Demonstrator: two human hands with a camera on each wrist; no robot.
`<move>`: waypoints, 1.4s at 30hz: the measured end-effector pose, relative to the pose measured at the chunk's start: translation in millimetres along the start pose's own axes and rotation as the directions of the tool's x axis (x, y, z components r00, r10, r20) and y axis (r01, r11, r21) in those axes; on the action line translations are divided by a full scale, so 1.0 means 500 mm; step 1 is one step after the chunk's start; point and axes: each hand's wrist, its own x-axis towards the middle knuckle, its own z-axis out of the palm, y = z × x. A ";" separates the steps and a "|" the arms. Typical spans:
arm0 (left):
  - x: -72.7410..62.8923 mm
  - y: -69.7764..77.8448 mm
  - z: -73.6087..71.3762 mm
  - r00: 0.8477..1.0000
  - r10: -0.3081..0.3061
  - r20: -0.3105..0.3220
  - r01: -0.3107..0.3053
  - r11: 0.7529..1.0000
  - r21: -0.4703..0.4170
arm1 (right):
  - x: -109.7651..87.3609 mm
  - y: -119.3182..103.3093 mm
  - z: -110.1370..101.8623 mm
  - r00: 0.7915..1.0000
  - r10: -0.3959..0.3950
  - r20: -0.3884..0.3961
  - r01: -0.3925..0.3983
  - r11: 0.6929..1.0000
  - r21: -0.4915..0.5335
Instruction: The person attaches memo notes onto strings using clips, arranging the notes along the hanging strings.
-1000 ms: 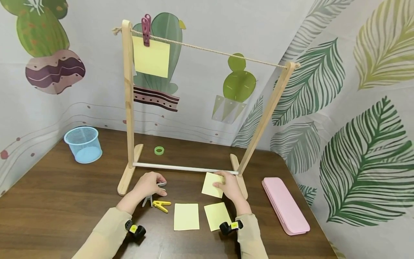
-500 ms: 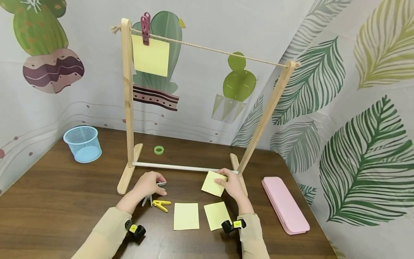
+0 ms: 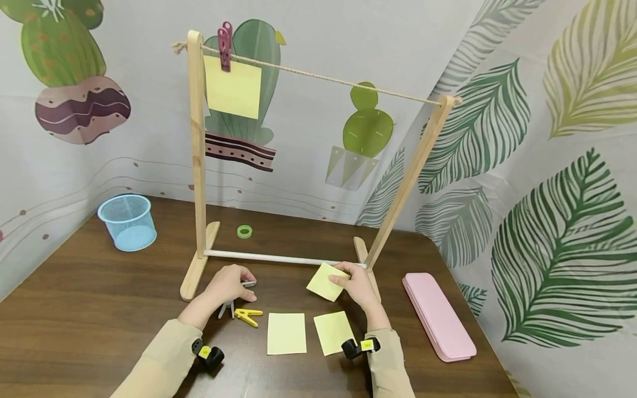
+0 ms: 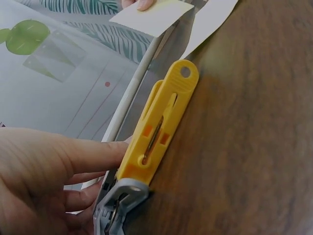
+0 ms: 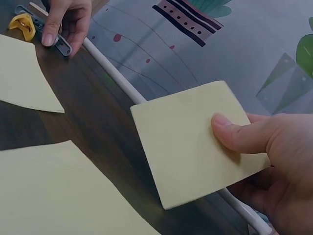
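My right hand [image 3: 359, 284] pinches a square yellow sticky note [image 5: 188, 147] by one corner, thumb on its face, tilted above the table. Grey clothespin plastic [image 5: 61, 45] sits between the thumb and fingers of my left hand [image 3: 230, 284], low over the table. More grey plastic [image 3: 226, 309] shows beneath that hand; whether it is a second clothespin cannot be told. A yellow clothespin [image 3: 247, 316] lies just in front of the left hand. Two more sticky notes, one left [image 3: 286, 334] and one right [image 3: 334, 333], lie flat between my forearms.
Behind my hands stands a wooden frame [image 3: 199, 155] with a white crossbar [image 3: 278, 257] and a rope [image 3: 318, 76]. A dark red clothespin [image 3: 225, 47] holds a note [image 3: 233, 91] there. Around lie a blue mesh basket [image 3: 130, 224], green ring [image 3: 244, 231] and pink case [image 3: 439, 316].
My right hand has raised the sticky note slightly, turned it, and shifted it a little to the left. The left hand has stayed in place.
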 end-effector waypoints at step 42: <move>-0.005 0.000 -0.012 1.000 0.024 -0.008 -0.024 0.999 -0.028 | -0.025 -0.074 -0.004 0.996 0.085 0.007 -0.086 0.990 0.111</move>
